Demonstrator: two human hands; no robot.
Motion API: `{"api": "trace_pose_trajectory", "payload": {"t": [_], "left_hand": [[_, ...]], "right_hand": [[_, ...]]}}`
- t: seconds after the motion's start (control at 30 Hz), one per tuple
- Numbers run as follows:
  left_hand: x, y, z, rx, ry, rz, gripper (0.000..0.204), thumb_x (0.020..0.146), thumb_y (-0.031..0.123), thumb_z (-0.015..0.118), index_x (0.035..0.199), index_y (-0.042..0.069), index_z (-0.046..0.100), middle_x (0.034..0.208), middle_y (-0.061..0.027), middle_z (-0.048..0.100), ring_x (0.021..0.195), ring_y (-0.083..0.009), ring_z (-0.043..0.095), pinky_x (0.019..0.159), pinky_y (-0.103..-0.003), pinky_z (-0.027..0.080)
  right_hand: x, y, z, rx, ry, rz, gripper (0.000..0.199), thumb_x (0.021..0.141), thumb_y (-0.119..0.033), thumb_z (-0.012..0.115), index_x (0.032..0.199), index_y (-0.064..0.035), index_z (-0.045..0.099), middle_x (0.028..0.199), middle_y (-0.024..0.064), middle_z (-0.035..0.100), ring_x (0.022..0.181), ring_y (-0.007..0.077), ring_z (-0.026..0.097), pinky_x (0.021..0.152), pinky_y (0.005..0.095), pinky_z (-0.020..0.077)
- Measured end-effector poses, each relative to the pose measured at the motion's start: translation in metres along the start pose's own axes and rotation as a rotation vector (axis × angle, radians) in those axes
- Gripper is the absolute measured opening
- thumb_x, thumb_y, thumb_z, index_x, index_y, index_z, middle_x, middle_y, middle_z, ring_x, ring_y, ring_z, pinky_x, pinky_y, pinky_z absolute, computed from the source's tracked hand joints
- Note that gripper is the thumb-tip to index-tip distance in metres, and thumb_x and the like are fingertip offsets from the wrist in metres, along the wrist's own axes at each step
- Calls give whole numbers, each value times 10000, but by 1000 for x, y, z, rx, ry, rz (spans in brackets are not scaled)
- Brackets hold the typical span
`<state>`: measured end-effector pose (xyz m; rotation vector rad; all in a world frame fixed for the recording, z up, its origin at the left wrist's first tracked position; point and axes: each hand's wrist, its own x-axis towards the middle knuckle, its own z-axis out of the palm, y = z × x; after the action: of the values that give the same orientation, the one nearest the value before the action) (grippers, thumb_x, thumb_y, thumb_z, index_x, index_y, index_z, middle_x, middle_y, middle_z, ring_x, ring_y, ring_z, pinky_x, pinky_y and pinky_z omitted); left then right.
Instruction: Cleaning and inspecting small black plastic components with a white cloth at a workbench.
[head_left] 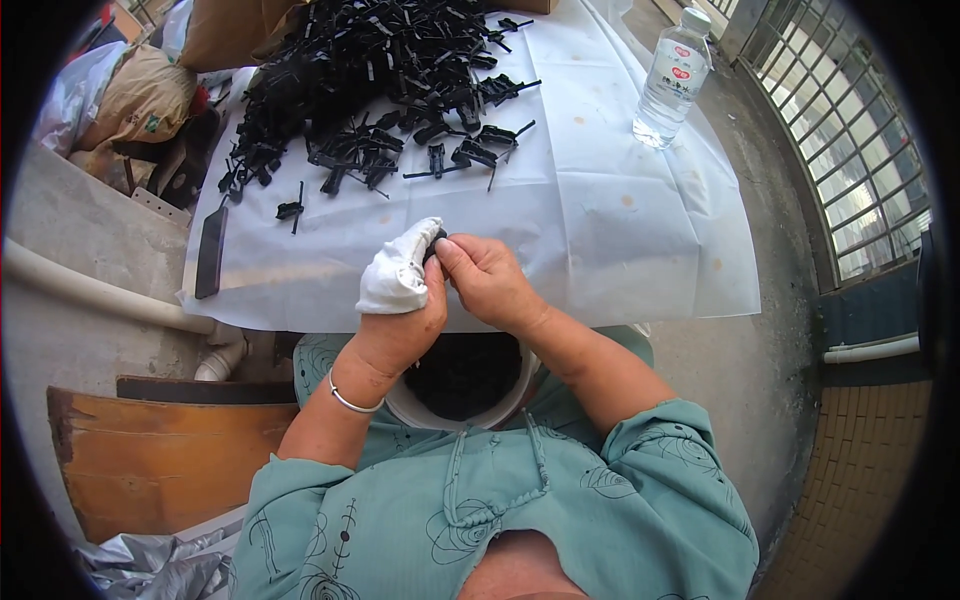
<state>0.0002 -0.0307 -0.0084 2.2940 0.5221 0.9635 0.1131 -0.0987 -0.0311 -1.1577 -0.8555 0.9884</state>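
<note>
My left hand [403, 275], partly covered by a white cloth glove, and my bare right hand [485, 275] meet over the near edge of the table. Between their fingertips is a small black plastic part [435, 245], mostly hidden by the glove and fingers. Both hands are closed on it. Beyond them a big heap of black plastic parts [350, 80] covers the far left of the table, with thin strips sticking out. One loose black part [290, 210] lies apart, nearer to my left hand. Below my wrists, a white bucket [405, 405] between my knees holds dark contents.
White sheeting [640, 250] covers the table. A clear water bottle [672, 80] stands at its far right, a dark flat phone-like slab [211, 250] at its left edge. Sacks [140, 95] lie far left; a pipe [110, 290] and curved wooden board [170, 455] are on the left.
</note>
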Motion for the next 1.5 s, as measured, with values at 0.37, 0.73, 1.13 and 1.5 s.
{"api": "trace_pose_trajectory", "payload": {"t": [0.37, 0.73, 1.13, 1.5], "left_hand": [[10, -4, -19, -841, -125, -553, 274, 903, 89, 501, 1162, 27, 437, 870, -32, 539, 613, -52, 449, 546, -173, 404], [6, 6, -12, -662, -326, -419, 303, 874, 86, 423, 1167, 13, 440, 780, 2, 490, 591, -41, 426, 520, -195, 382], [6, 6, -3, -201, -157, -174, 249, 792, 27, 444, 1035, -9, 488, 808, -144, 548, 677, -261, 537, 661, -329, 454], [51, -39, -71, 172, -235, -103, 374, 826, 238, 593, 1102, -13, 563, 1073, -212, 577, 1007, -349, 549, 886, -358, 434]], "right_hand": [[-2, -11, -30, -747, -55, -361, 127, 800, -122, 641, 873, -18, 636, 634, 91, 534, 536, 150, 480, 523, 272, 410], [-1, -18, -22, -361, -18, -244, 134, 828, -129, 637, 794, -5, 600, 628, 19, 519, 570, 66, 436, 526, 228, 390], [1, -4, -17, -402, -130, -165, 259, 919, -198, 497, 779, 8, 567, 610, 24, 503, 591, 91, 426, 552, 272, 401], [-7, -30, -37, -484, -136, -25, 326, 911, -226, 508, 669, -9, 526, 557, 5, 431, 563, 87, 383, 523, 263, 367]]}}
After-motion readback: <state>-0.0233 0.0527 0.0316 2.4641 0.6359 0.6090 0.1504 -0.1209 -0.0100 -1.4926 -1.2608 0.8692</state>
